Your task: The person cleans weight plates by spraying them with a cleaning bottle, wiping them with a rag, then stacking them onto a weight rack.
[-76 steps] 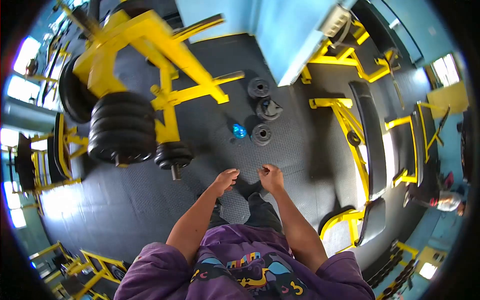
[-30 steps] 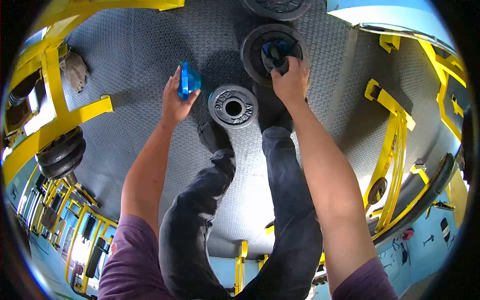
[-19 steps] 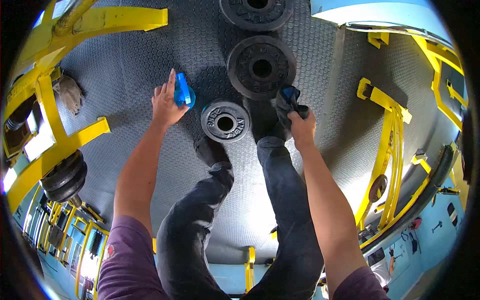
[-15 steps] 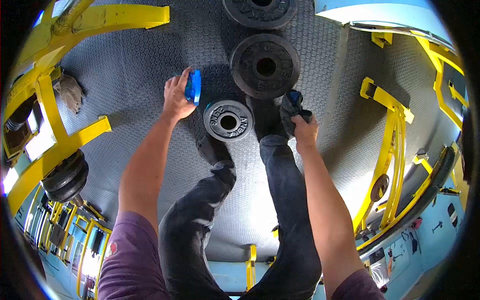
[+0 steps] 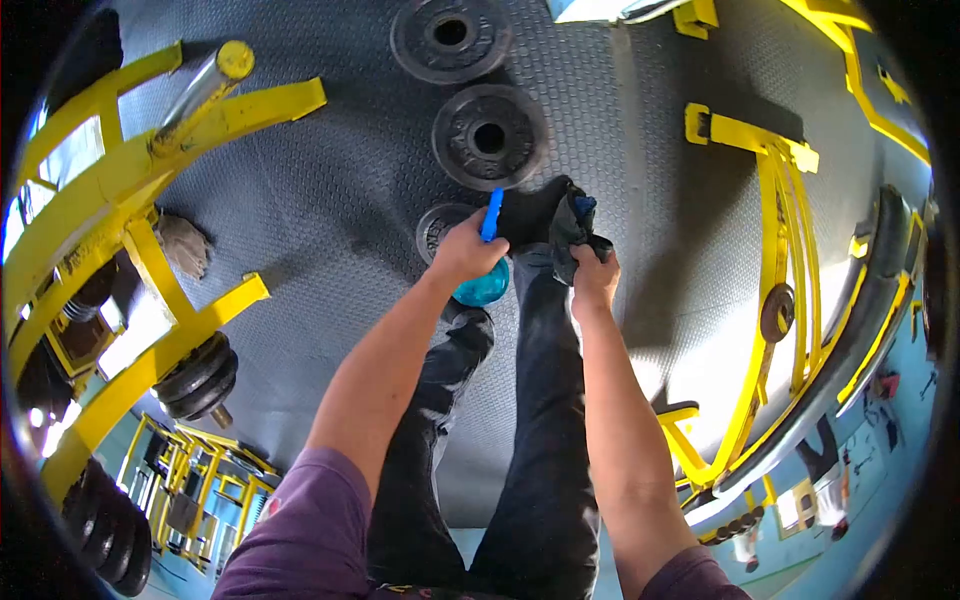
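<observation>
My left hand point(image 5: 470, 254) is wrapped around a spray bottle point(image 5: 483, 287) with a blue top and a translucent teal body. Behind that hand lies a small weight plate point(image 5: 432, 226), partly covered by the hand and bottle. In my right hand point(image 5: 597, 277) is a bunched dark cloth point(image 5: 570, 224) with a bit of blue in its folds, held near my right foot. Farther ahead, a larger dark weight plate point(image 5: 460, 160) lies flat on the floor, just beyond the bottle's blue top. Another large plate point(image 5: 415, 45) lies past it.
Yellow steel racks stand on both sides: a left frame point(image 5: 200, 332) carrying black plates point(image 5: 205, 375), and a right frame point(image 5: 772, 250). A greyish rag point(image 5: 184, 247) lies by the left frame. Textured black rubber matting point(image 5: 330, 200) covers the floor. People are visible far off at lower right.
My left hand has brought the spray bottle rightward and closer to me, over the small plate. The cloth stays in my right hand. The whole view has shifted.
</observation>
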Action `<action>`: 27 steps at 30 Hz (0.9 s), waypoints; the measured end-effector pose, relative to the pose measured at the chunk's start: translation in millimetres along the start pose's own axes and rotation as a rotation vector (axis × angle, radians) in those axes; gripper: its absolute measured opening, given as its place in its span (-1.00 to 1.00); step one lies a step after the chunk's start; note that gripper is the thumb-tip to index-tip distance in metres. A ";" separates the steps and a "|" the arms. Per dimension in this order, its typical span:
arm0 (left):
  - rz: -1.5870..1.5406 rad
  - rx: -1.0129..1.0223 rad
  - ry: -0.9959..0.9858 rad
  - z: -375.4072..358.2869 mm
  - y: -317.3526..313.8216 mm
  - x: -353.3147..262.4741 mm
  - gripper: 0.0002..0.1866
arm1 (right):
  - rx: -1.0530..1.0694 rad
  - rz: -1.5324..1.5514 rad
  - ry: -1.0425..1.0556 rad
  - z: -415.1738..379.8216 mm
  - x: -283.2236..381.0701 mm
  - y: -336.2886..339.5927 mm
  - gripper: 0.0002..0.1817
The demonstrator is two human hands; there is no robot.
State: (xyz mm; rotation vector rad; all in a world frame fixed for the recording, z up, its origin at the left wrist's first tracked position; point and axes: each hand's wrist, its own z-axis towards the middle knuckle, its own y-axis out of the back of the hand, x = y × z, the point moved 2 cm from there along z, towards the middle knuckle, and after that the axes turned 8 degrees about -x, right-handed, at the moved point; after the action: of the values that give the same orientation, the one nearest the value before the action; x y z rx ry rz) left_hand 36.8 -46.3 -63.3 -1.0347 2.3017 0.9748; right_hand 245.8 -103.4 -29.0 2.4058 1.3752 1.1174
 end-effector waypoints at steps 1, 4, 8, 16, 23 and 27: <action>-0.001 0.064 0.144 0.3 -4.8 -8.6 -0.30 | -0.022 -0.017 0.012 -1.8 3.3 8.0 -0.62; 0.059 0.049 0.106 6.8 -14.6 -29.0 -0.34 | -0.025 0.062 0.033 5.3 0.5 26.1 -0.62; -0.009 -0.057 0.011 29.9 -16.5 -34.2 -0.42 | -0.041 0.064 0.028 21.0 -6.0 34.3 -0.62; -0.106 -0.309 0.219 57.4 31.0 -26.1 -0.59 | 0.051 -0.021 0.000 17.1 7.1 2.3 -0.62; -0.052 -0.239 0.376 38.4 14.5 15.1 -0.64 | 0.166 -0.047 0.063 23.7 16.5 -17.8 -0.53; -0.157 -0.098 0.499 22.5 -2.2 -14.7 -0.65 | 0.111 -0.088 0.091 34.4 21.4 -20.5 -0.60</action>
State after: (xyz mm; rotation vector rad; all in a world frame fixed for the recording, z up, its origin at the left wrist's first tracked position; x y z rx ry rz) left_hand 49.9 -23.7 -69.9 -1.6258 2.5203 0.8433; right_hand 261.3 -67.3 -51.7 2.3693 1.5949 1.1703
